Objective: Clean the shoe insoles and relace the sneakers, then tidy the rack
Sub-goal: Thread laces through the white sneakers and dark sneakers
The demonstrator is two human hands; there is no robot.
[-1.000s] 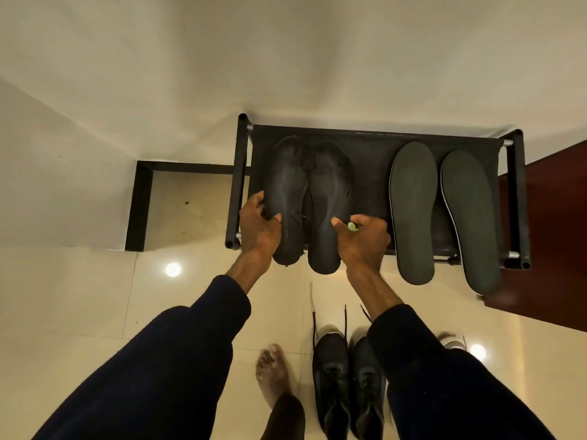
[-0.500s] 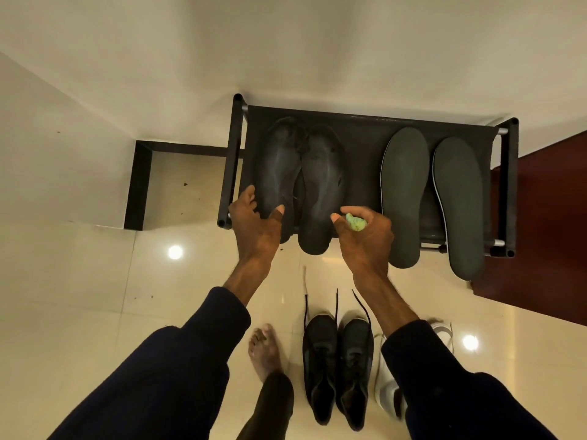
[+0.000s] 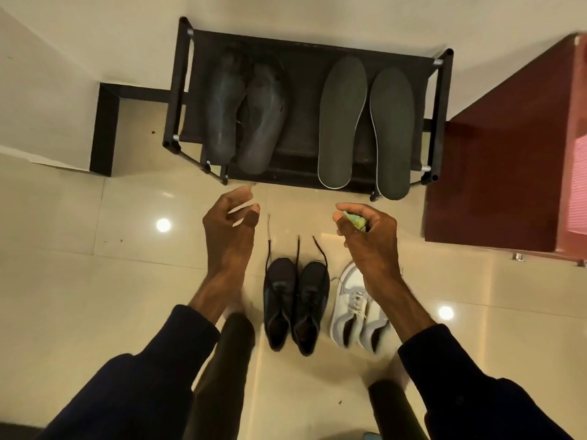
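Observation:
Two worn dark insoles (image 3: 244, 112) lie side by side on the left of the black shoe rack (image 3: 305, 49). Two grey-green insoles (image 3: 365, 122) lie on its right, heels over the front rail. My left hand (image 3: 230, 223) hovers in front of the rack, fingers loosely spread, holding nothing. My right hand (image 3: 365, 230) grips a small green cloth (image 3: 355, 220). On the floor below my hands stand a pair of black sneakers (image 3: 295, 300) with loose laces and a pair of white sneakers (image 3: 359, 312), partly hidden by my right forearm.
A reddish-brown wooden door or cabinet (image 3: 508, 147) stands right of the rack. A black-edged floor recess (image 3: 108, 128) lies to its left. My trouser legs (image 3: 228, 369) are below, on glossy beige tiles.
Both hands have let go of the dark insoles and drawn back from the rack toward me. The insoles stay on the rack. The view has pulled back, showing both pairs of sneakers.

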